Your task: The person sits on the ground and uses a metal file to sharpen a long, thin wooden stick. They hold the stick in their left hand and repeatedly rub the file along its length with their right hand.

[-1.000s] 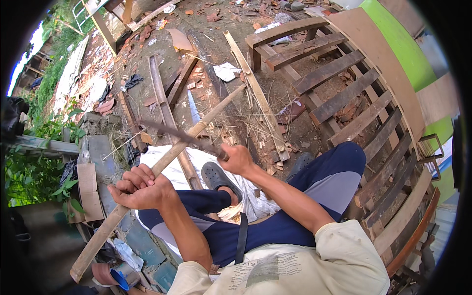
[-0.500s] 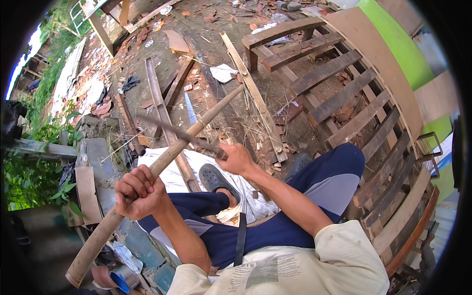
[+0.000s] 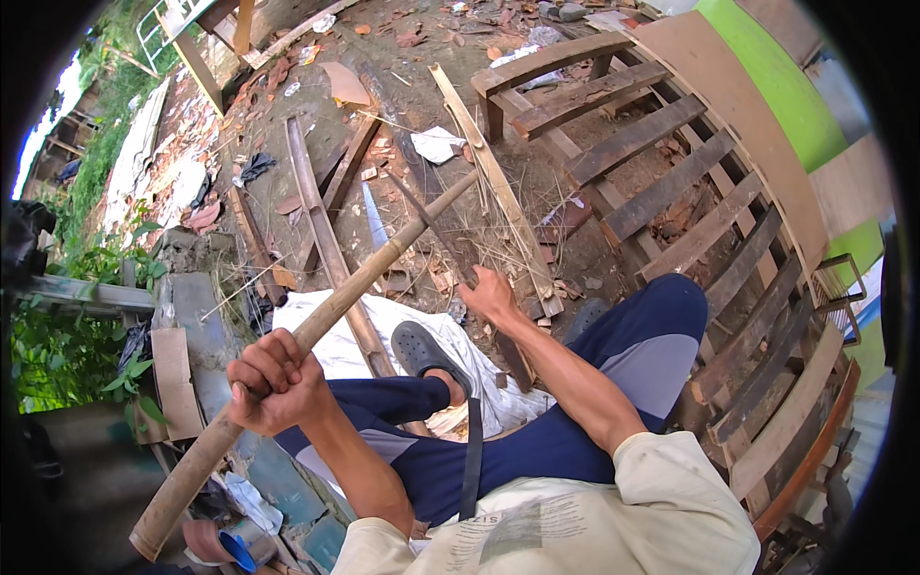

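My left hand [image 3: 273,379] is wrapped round a long bamboo pole [image 3: 350,290], which slants from the lower left up to the far middle. In my closed right hand [image 3: 491,295] is a long, dark-bladed knife [image 3: 447,245]; its handle is mostly hidden by the fingers. The blade crosses the pole near its thin far end, its tip pointing up and left. Whether the edge touches the pole, I cannot tell. Below the pole, a white sheet [image 3: 331,345] lies on the ground under my shoe [image 3: 422,350].
A slatted wooden frame [image 3: 671,182] fills the right side. Split bamboo pieces [image 3: 316,201], a wood strip [image 3: 494,182] and a saw blade [image 3: 375,218] lie ahead among chips and litter. A low block wall [image 3: 196,311] stands at the left, with a blue-rimmed container [image 3: 240,551] beside it.
My right hand has moved a little right and forward. The knife has swung from pointing left to pointing up and left, further along the pole. The left hand and pole barely moved.
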`<control>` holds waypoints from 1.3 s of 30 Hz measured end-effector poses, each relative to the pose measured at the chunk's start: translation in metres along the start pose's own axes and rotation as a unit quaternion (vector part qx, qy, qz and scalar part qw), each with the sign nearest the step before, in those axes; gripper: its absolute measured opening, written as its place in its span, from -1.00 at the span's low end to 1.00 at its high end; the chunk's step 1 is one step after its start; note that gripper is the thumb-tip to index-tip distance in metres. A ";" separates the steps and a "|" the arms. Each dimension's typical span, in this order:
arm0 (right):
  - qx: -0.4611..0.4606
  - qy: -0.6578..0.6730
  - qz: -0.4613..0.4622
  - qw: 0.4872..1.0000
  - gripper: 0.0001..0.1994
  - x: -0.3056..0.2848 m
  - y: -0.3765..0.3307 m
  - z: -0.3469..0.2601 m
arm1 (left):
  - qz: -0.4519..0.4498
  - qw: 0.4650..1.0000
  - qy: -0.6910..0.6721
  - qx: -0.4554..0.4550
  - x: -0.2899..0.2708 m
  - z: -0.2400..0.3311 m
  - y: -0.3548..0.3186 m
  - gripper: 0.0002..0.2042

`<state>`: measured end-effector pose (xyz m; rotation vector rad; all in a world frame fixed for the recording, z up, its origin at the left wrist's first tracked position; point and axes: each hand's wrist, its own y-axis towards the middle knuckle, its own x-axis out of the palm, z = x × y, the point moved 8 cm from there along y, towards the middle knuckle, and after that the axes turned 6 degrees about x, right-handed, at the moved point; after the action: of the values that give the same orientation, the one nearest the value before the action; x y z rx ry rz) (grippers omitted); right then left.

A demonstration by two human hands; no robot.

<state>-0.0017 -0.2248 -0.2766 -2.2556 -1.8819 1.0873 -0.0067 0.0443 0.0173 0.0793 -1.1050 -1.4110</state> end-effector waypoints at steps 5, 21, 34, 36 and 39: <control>-0.243 0.003 0.001 0.970 -0.78 0.002 -0.054 -0.092 | -0.065 0.998 -0.015 0.002 0.007 -0.001 0.006 -0.59; -0.201 0.059 0.026 0.977 -0.78 -0.011 -0.025 -0.070 | -0.190 0.982 -0.016 0.008 0.042 -0.001 0.005 -0.62; -0.209 -0.006 -0.016 0.978 -0.73 -0.002 -0.031 -0.080 | -0.185 0.982 -0.024 -0.019 0.032 -0.002 0.002 -0.59; -0.102 -0.001 -0.023 0.995 -0.73 -0.004 -0.012 -0.051 | -0.187 0.982 -0.014 -0.016 0.036 -0.003 0.002 -0.59; -0.002 0.005 -0.050 0.999 -0.75 -0.005 0.002 -0.025 | -0.171 0.985 -0.017 -0.001 0.036 -0.001 0.005 -0.61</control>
<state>0.0128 -0.2192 -0.2560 -2.1398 -1.9711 1.0572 -0.0104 0.0154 0.0397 0.2542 -1.1555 -1.7248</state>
